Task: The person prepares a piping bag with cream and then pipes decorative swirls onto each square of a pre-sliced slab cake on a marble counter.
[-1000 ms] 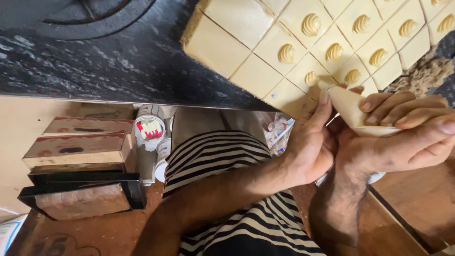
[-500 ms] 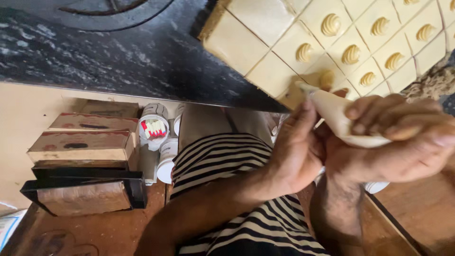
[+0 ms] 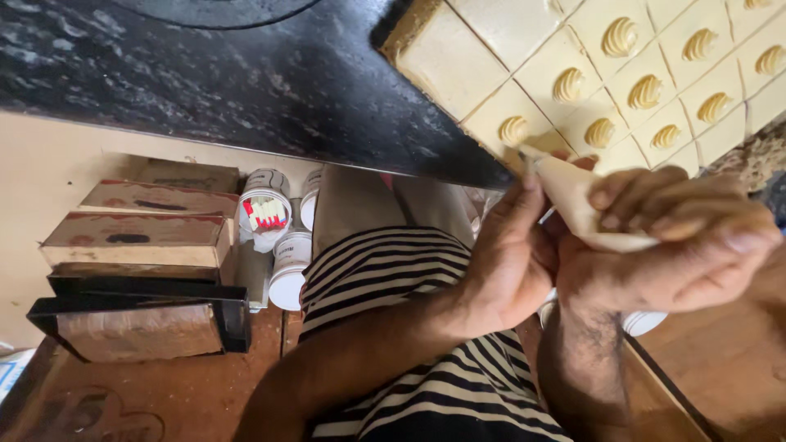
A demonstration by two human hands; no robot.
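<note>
A pale cream-coloured slab cake [image 3: 524, 49], scored into squares, lies on a dark stone counter [image 3: 246, 74]; most squares carry a piped cream swirl [image 3: 620, 36]. My right hand [image 3: 671, 237] is wrapped tight around a cream-filled piping bag [image 3: 573, 196], whose tip points at a cake square near the counter's edge. My left hand [image 3: 512, 262] rests against the bag's tip with its fingers on the paper, steadying it. Both forearms rise from below over a striped shirt [image 3: 409, 327].
Under the counter stand stacked brown cardboard boxes [image 3: 139, 237], black trays [image 3: 147, 303] and white lidded jars [image 3: 286, 278] on a wooden floor. A white container [image 3: 647, 323] peeks out beneath my right wrist.
The view has shifted a little so the cake sits higher and further right. Both hands with the bag have moved slightly along the cake's edge row.
</note>
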